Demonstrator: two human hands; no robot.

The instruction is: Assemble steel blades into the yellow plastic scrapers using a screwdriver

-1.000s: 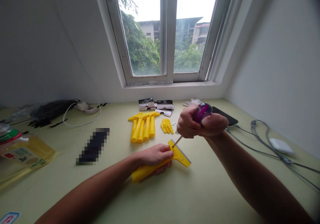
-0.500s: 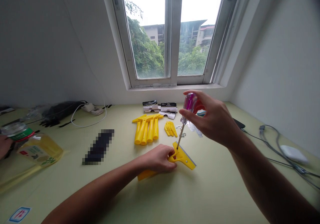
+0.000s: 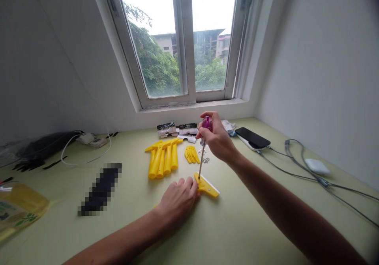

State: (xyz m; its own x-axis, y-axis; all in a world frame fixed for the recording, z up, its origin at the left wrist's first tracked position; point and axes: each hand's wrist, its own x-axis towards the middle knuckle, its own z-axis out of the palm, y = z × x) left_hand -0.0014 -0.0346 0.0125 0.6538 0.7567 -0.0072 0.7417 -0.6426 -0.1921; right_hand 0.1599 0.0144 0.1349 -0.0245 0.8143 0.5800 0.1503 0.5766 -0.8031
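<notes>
My left hand (image 3: 180, 197) is closed over the handle of a yellow scraper (image 3: 211, 190), pressing it to the table. The scraper's wide head points right and has a pale strip along its edge; most of its handle is hidden under my hand. My right hand (image 3: 218, 138) grips the purple, clear-ended handle of a screwdriver (image 3: 201, 159). The shaft stands nearly upright, its tip at the upper left end of the scraper head. One screw shows in the head's lower right. Beyond lie small screws (image 3: 206, 160) and several flat yellow pieces (image 3: 192, 154).
Several yellow scraper handles (image 3: 162, 160) lie side by side behind my left hand. Black-and-white packages (image 3: 188, 129) sit by the window. A phone (image 3: 254, 138), cables (image 3: 291, 174) and a white case (image 3: 317, 166) are at right. A bottle of yellow liquid (image 3: 22, 208) lies at left.
The view has turned right, and a hand by the bottle has left it. The scraper now lies flatter on the table. My right hand wraps more fully round the screwdriver handle.
</notes>
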